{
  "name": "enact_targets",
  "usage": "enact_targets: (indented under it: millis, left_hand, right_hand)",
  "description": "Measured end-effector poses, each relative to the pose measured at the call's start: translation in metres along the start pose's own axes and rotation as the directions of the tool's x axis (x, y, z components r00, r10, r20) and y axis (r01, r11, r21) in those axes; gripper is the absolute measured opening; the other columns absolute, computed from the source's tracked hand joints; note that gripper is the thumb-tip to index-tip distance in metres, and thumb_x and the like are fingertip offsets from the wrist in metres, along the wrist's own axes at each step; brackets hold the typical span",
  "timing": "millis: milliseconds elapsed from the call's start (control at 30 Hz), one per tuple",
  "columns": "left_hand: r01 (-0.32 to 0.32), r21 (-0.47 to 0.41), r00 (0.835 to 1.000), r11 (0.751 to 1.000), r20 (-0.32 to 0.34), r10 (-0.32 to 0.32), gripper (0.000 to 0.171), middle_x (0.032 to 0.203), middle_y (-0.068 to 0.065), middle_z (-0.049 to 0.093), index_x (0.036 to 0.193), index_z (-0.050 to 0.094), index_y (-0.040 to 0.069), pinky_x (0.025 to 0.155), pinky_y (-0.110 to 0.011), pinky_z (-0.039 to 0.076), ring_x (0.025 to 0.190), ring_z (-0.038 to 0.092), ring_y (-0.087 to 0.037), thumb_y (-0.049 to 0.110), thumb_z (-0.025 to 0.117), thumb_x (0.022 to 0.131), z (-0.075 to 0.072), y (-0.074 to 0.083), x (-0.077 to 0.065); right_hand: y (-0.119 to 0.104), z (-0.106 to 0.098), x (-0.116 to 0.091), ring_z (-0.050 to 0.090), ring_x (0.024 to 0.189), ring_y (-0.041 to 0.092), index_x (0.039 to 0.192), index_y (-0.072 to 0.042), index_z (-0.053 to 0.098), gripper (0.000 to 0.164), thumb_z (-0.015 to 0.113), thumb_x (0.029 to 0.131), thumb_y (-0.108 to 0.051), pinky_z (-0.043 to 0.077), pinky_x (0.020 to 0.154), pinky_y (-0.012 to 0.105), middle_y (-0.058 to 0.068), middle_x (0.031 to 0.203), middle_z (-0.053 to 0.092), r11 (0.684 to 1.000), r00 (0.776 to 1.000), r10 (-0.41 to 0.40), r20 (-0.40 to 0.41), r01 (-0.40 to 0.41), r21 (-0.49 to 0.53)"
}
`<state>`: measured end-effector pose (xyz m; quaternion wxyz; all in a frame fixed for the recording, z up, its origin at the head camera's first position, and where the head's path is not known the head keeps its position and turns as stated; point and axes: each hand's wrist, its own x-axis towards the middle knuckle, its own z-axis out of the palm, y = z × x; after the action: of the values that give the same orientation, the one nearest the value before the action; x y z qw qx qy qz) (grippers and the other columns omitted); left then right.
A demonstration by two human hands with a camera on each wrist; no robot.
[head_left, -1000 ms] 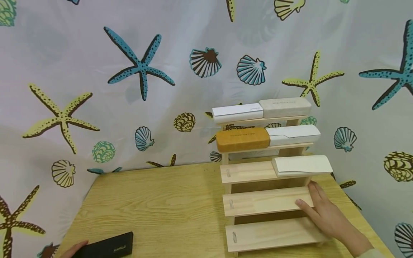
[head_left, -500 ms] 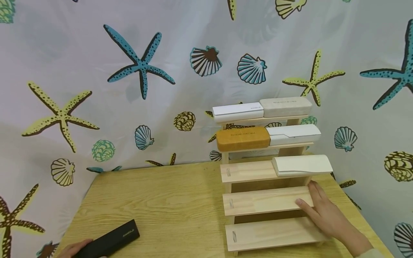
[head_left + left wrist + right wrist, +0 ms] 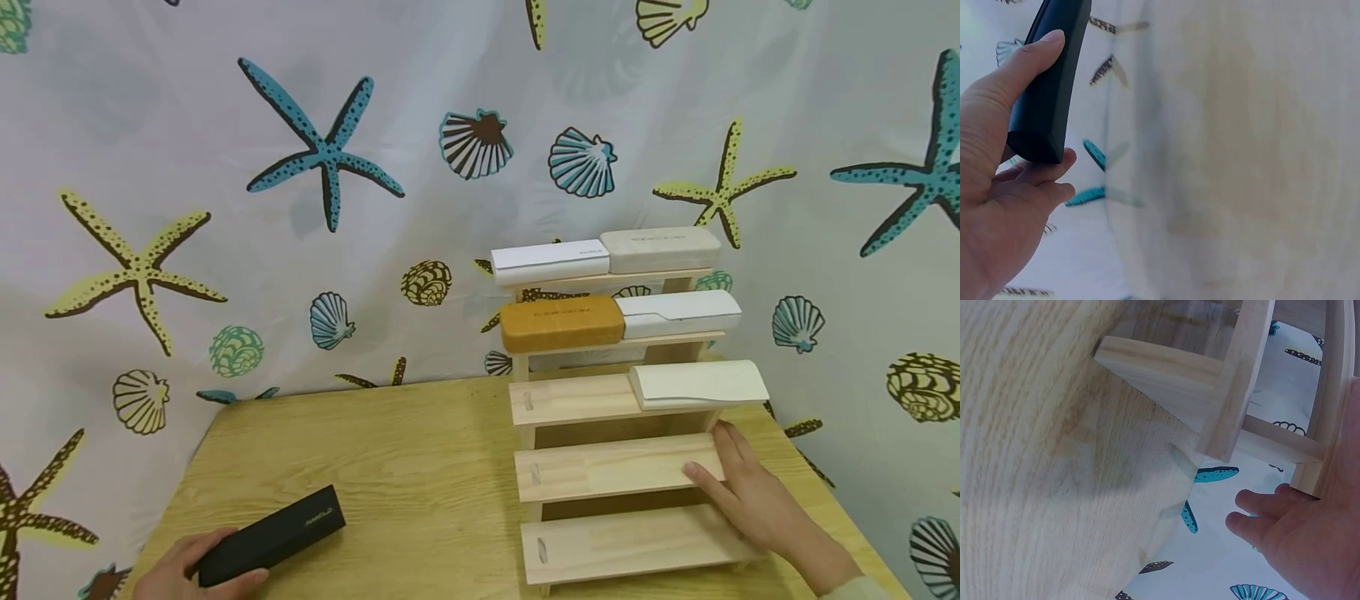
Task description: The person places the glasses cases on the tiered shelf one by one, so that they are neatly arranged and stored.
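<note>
In the head view, my left hand (image 3: 178, 571) holds a long black glasses case (image 3: 273, 536) at the lower left, its lettered end pointing up and to the right. The left wrist view shows the thumb along one side of the black case (image 3: 1054, 94) and the fingers at its lower end. My right hand (image 3: 765, 504) grips the right side of a stepped wooden rack (image 3: 637, 473), the thumb lying on its second-lowest shelf. In the right wrist view the fingers of my right hand (image 3: 1297, 531) reach past the rack's edge.
Two upper shelves bear a white case (image 3: 551, 261), a light grey case (image 3: 660, 250), an orange-brown case (image 3: 562, 323) and another white case (image 3: 678, 313). A cream case (image 3: 699, 385) lies on the middle shelf's right half. Patterned cloth surrounds the wooden table (image 3: 375, 450).
My left hand has carried the black case up and to the right, and the case has tilted more steeply. The right hand and the rack have stayed put.
</note>
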<state>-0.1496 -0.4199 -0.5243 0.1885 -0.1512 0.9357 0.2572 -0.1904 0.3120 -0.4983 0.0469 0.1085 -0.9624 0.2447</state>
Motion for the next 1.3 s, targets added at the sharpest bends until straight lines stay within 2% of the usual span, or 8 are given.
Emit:
enact_targets:
  millis: [133,267,367,467,667,1000,1067,1300]
  left_hand:
    - [-0.079,0.024,0.992,0.997,-0.098,0.081,0.106,0.146,-0.038,0.049,0.156,0.048,0.003,0.083,-0.052,0.059,0.113,0.064,-0.046,0.077,0.072,0.083,-0.003,0.033,-0.012]
    - [-0.162,0.010,0.967,0.987,-0.199,0.160,0.103,0.147,-0.034,0.052,0.153,0.054,0.008,0.082,-0.044,0.058,0.118,0.063,-0.048,0.075,0.079,0.079,-0.001,0.063,-0.022]
    - [-0.214,-0.018,0.952,0.977,-0.227,0.205,0.102,0.149,-0.031,0.052,0.152,0.056,0.009,0.085,-0.044,0.058,0.123,0.060,-0.049,0.072,0.083,0.076,0.001,0.082,-0.026]
    - [-0.267,-0.023,0.935,0.963,-0.249,0.253,0.100,0.148,-0.028,0.054,0.150,0.059,0.011,0.092,-0.052,0.058,0.126,0.059,-0.049,0.071,0.085,0.074,0.004,0.102,-0.029]
    - [-0.391,-0.017,0.878,0.920,-0.307,0.368,0.091,0.143,-0.020,0.061,0.144,0.065,0.016,0.096,-0.056,0.059,0.128,0.060,-0.047,0.069,0.086,0.073,0.007,0.135,-0.038]
    - [-0.521,-0.009,0.787,0.854,-0.392,0.476,0.079,0.134,-0.011,0.067,0.137,0.070,0.017,0.094,-0.055,0.059,0.123,0.064,-0.038,0.060,0.091,0.074,0.004,0.176,-0.045]
    - [-0.537,-0.008,0.778,0.843,-0.392,0.492,0.079,0.133,-0.010,0.067,0.137,0.070,0.018,0.094,-0.053,0.059,0.123,0.065,-0.037,0.060,0.091,0.074,0.002,0.183,-0.044]
    - [-0.566,-0.019,0.768,0.824,-0.376,0.519,0.080,0.133,-0.009,0.068,0.138,0.070,0.020,0.089,-0.046,0.058,0.119,0.065,-0.034,0.062,0.091,0.073,-0.003,0.211,-0.046]
  right_hand:
    - [-0.001,0.001,0.001,0.044,0.138,0.063,0.163,0.013,0.013,0.084,0.048,0.112,-0.044,0.046,0.101,0.074,0.041,0.165,0.021,1.000,1.000,-0.001,-0.002,0.001,0.005]
    - [-0.001,0.001,0.002,0.040,0.140,0.065,0.163,0.014,0.012,0.085,0.047,0.111,-0.045,0.044,0.102,0.075,0.041,0.165,0.020,1.000,1.000,0.002,0.005,-0.002,0.002]
    - [-0.001,0.001,0.003,0.039,0.141,0.066,0.162,0.014,0.012,0.086,0.047,0.111,-0.045,0.043,0.103,0.076,0.042,0.165,0.019,1.000,1.000,0.003,0.010,-0.003,0.000]
    - [-0.001,0.001,0.003,0.038,0.141,0.066,0.162,0.015,0.012,0.086,0.047,0.111,-0.046,0.043,0.103,0.076,0.042,0.166,0.018,1.000,1.000,0.004,0.011,-0.004,-0.001]
    - [0.000,0.004,0.002,0.040,0.141,0.065,0.163,0.014,0.012,0.086,0.047,0.111,-0.046,0.044,0.103,0.075,0.041,0.166,0.018,1.000,1.000,0.009,0.012,-0.009,0.007]
    - [0.001,0.003,0.000,0.039,0.141,0.064,0.163,0.014,0.012,0.086,0.046,0.112,-0.046,0.044,0.104,0.074,0.041,0.166,0.018,1.000,1.000,0.009,0.011,-0.009,0.008]
    - [0.001,0.002,0.000,0.040,0.141,0.064,0.163,0.014,0.012,0.086,0.046,0.111,-0.046,0.044,0.104,0.074,0.041,0.166,0.019,1.000,1.000,0.005,0.006,-0.005,0.008]
    - [-0.001,0.001,0.000,0.040,0.141,0.064,0.163,0.014,0.012,0.086,0.047,0.111,-0.045,0.044,0.103,0.075,0.041,0.165,0.019,1.000,1.000,0.002,0.002,-0.002,0.013]
